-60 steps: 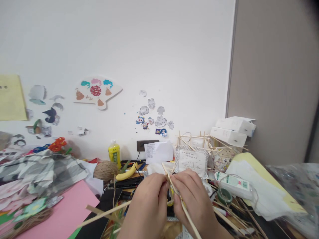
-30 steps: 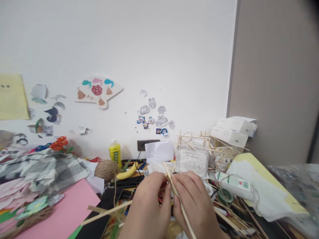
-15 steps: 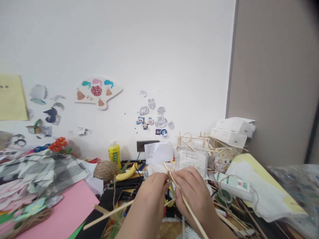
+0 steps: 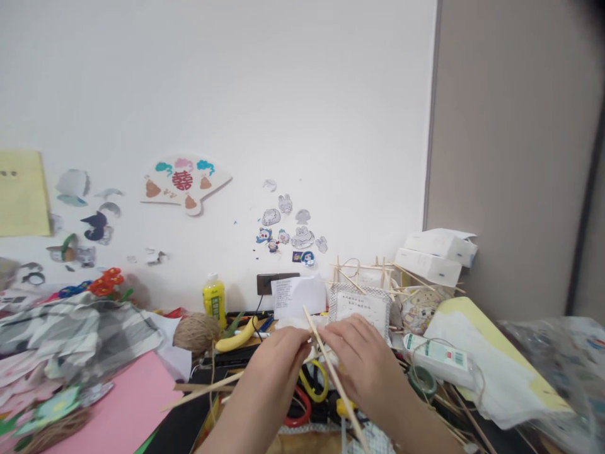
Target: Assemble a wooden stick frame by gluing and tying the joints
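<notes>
My left hand [image 4: 280, 360] is closed, its fingertips pinching thin wooden sticks where they meet. My right hand [image 4: 363, 358] is bent around the same spot, its fingers against the joint. A long pale wooden stick [image 4: 333, 373] slants from beyond the fingertips down toward me, in front of my right hand. Out to the left, past my left wrist, extends another wooden stick [image 4: 205, 391]. The exact crossing of the sticks is mostly hidden by my fingers. Below my hands lie scissors with yellow handles [image 4: 315, 386] and a red loop handle [image 4: 301, 407].
Twine [image 4: 195, 334], a banana [image 4: 237, 336] and a yellow bottle [image 4: 214, 301] stand or lie to the left. At the back is a stick frame [image 4: 362, 272]. Green tape [image 4: 422, 380], a white bottle [image 4: 437, 359] and white boxes [image 4: 428, 265] are on the right.
The long stick has swung left, away from my right palm. My hands have shifted slightly, opening a gap that shows the red and yellow handles. The camera view has tilted a little.
</notes>
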`<state>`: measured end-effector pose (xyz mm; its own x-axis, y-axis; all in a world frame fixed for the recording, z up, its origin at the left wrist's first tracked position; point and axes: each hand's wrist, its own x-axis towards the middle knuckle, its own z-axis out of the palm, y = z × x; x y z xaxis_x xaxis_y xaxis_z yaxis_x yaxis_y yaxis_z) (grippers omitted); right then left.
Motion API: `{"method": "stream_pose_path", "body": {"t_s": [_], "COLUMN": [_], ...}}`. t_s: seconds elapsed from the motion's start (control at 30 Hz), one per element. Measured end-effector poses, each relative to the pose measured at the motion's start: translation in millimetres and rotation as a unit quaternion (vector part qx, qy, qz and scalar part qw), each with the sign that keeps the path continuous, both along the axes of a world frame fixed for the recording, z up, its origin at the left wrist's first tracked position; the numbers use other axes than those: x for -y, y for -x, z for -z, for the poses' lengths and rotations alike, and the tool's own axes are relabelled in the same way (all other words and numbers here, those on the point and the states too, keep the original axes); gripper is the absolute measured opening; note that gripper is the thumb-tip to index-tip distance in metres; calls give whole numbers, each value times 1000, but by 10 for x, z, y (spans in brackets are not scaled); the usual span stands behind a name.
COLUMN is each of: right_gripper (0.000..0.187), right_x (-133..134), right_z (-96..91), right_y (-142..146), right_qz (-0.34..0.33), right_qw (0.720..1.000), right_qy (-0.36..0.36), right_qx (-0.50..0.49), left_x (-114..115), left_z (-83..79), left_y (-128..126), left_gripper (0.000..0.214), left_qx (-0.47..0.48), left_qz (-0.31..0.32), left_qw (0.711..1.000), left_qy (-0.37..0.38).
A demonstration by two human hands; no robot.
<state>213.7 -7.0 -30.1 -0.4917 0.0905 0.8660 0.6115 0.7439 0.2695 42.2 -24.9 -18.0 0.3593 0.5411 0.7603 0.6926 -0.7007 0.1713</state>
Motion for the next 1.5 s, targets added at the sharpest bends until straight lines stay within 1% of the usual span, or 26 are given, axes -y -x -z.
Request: {"method": "stream_pose_path", "body": {"t_s": [0.1, 0.13, 0.17, 0.23, 0.3, 0.33, 0.4, 0.47, 0.5, 0.53, 0.57, 0.63, 0.7, 0.8, 0.83, 0.87, 0.9, 0.97, 1.07, 1.17, 1.23, 1.3, 1.4, 1.47, 1.5], "right_gripper": [24, 25, 26, 28, 30, 30, 30, 28, 27, 27, 27, 30, 32, 36, 36, 36, 36, 36, 41, 44, 44, 40, 30, 24, 23], "right_x": [-59, -80, -102, -156, -221, -256, -326, -392, -423, -453, -481, -532, -571, -599, -598, -594, -586, -570, -567, -602, -623, -622, -581, -549, -539], "right_z": [5, 14, 22, 32, 27, 22, 14, 19, 28, 39, 53, 82, 104, 118, 117, 115, 112, 109, 120, 137, 140, 139, 158, 204, 238], "right_y": [-69, -93, -120, -190, -283, -334, -435, -519, -552, -578, -597, -613, -606, -567, -551, -538, -526, -516, -532, -570, -587, -588, -568, -562, -565], "right_qz": [23, 25, 21, 5, -5, -5, -3, -7, -13, -22, -33, -60, -88, -119, -125, -129, -131, -131, -114, -81, -53, -22, 31, 76, 104], "right_qw": [999, 999, 999, 997, 992, 990, 983, 974, 969, 963, 957, 945, 931, 908, 900, 893, 887, 877, 865, 859, 859, 861, 862, 853, 843], "right_qy": [26, 35, 48, 68, 85, 89, 104, 130, 144, 160, 175, 209, 246, 292, 303, 312, 319, 333, 358, 385, 406, 431, 471, 505, 523], "right_qx": [18, 13, 3, -38, -92, -113, -149, -186, -202, -217, -229, -244, -253, -276, -286, -297, -306, -321, -333, -327, -307, -271, -186, -113, -76], "left_x": [-86, -103, -112, -103, -70, -52, -31, -50, -76, -108, -142, -194, -198, -101, -53, -2, 46, 126, 204, 271, 331, 399, 487, 520, 527], "left_z": [72, 94, 109, 106, 64, 34, -23, -62, -72, -77, -76, -66, -57, -78, -97, -120, -147, -206, -296, -384, -433, -469, -495, -501, -504], "left_y": [13, 6, -4, -18, -4, 19, 94, 186, 226, 256, 270, 248, 176, 76, 65, 67, 80, 122, 183, 231, 266, 304, 354, 376, 384], "left_gripper": [18, 19, 19, 21, 25, 26, 22, 20, 25, 34, 42, 47, 46, 50, 49, 49, 48, 41, 33, 29, 25, 26, 22, 22, 21], "left_qx": [-34, -45, -56, -73, -63, -45, 19, 106, 160, 222, 283, 307, 313, 341, 363, 383, 400, 430, 481, 540, 575, 594, 600, 600, 601], "left_qz": [11, 6, -11, -64, -120, -143, -170, -194, -197, -188, -163, -119, -59, 30, 95, 146, 179, 203, 200, 215, 220, 222, 213, 212, 213], "left_qw": [998, 996, 992, 980, 965, 959, 957, 960, 961, 956, 944, 935, 930, 904, 879, 855, 837, 817, 805, 785, 772, 764, 767, 768, 768], "left_qy": [-54, -80, -110, -174, -226, -239, -234, -171, -112, -38, 53, 130, 183, 255, 294, 318, 327, 326, 286, 214, 156, 119, 84, 66, 59]}}
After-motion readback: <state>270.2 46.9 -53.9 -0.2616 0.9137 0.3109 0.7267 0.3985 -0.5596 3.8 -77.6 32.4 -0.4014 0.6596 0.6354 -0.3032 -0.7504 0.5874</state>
